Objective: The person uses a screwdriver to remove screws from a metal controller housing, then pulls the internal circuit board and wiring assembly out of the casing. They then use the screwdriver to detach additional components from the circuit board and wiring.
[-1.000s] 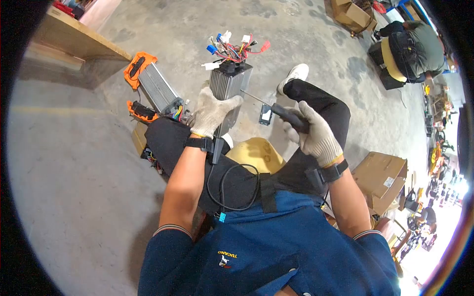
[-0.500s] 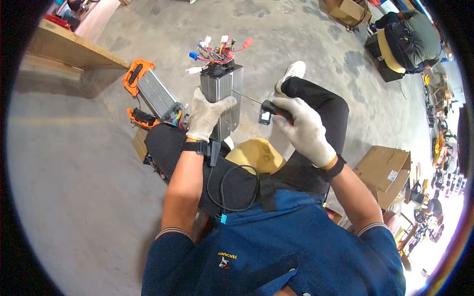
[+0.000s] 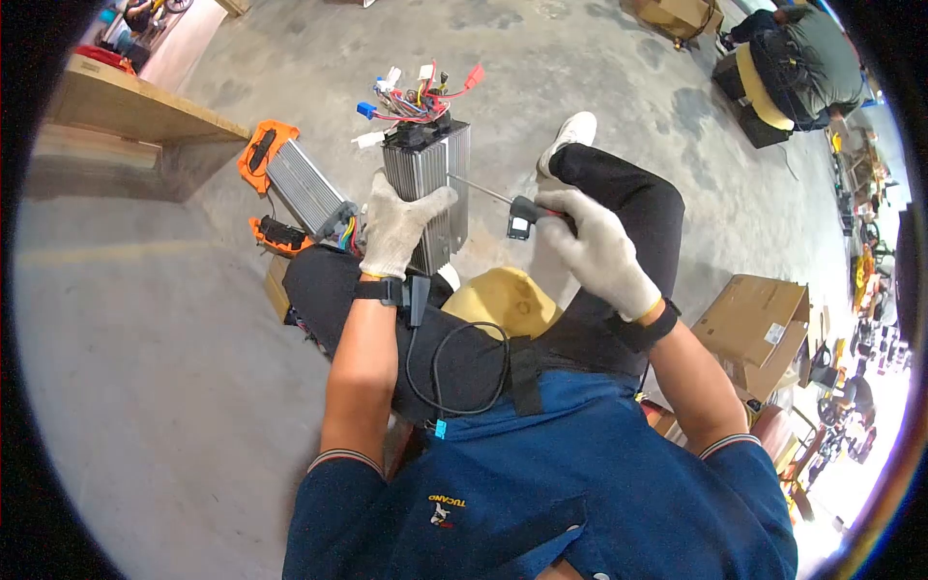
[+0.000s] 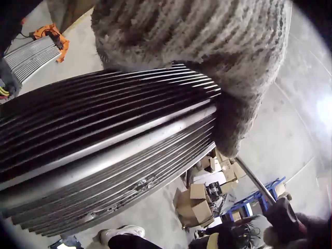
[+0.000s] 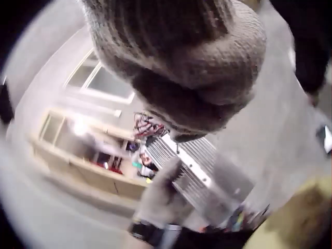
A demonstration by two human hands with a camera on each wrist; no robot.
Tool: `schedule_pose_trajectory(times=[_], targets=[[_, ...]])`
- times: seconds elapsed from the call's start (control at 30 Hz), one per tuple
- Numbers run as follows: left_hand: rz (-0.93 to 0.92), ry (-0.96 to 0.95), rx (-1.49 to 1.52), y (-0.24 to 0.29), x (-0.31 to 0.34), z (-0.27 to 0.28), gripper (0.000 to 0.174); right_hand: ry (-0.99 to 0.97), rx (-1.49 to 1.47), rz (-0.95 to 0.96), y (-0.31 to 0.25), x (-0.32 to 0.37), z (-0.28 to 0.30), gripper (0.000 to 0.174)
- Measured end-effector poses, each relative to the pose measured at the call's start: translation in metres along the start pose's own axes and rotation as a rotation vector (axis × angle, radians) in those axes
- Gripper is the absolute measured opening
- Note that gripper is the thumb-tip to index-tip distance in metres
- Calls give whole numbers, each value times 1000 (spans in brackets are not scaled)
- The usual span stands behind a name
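Observation:
A finned metal box (image 3: 425, 174) stands upright in front of the person, with a bundle of coloured wires and connectors (image 3: 416, 97) at its top. The gloved left hand (image 3: 394, 230) grips its side, thumb across the fins; in the left wrist view the glove (image 4: 207, 46) wraps over the fins (image 4: 104, 129). The gloved right hand (image 3: 597, 246) holds a screwdriver (image 3: 527, 210) by its dark handle, its shaft reaching the box's side. In the right wrist view the right glove (image 5: 181, 67) hides most of the screwdriver, and the box (image 5: 199, 171) lies beyond.
Another finned box (image 3: 307, 186) with orange-and-black parts (image 3: 266, 155) lies on the floor at left, near a wooden structure (image 3: 145, 111). Cardboard boxes stand at right (image 3: 752, 329) and upper right (image 3: 677, 19). A seated person (image 3: 817, 63) is at the upper right.
The right hand has moved up and left, its grip on the screwdriver handle now from above. The left hand and the box have shifted slightly left in view.

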State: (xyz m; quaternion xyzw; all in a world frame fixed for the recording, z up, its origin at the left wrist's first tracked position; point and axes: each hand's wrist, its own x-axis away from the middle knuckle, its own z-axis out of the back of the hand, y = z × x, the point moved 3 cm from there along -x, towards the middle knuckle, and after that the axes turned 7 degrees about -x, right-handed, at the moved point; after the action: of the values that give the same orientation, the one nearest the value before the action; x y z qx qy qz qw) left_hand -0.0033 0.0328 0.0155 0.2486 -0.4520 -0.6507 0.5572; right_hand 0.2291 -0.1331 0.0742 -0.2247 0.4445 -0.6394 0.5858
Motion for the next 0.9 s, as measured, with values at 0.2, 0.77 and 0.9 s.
schedule_pose_trajectory(times=[0.2,0.77,0.9], targets=[[14,-27,55,1,-1,-2,73,37,6,-236,-25,-6,2,33],[-21,-54,71,2,4,3,68,-134,312,37,-35,-5,-1,31],[-14,-49,63,-4,-3,-2,68,77,-140,-241,-19,-7,1,34]])
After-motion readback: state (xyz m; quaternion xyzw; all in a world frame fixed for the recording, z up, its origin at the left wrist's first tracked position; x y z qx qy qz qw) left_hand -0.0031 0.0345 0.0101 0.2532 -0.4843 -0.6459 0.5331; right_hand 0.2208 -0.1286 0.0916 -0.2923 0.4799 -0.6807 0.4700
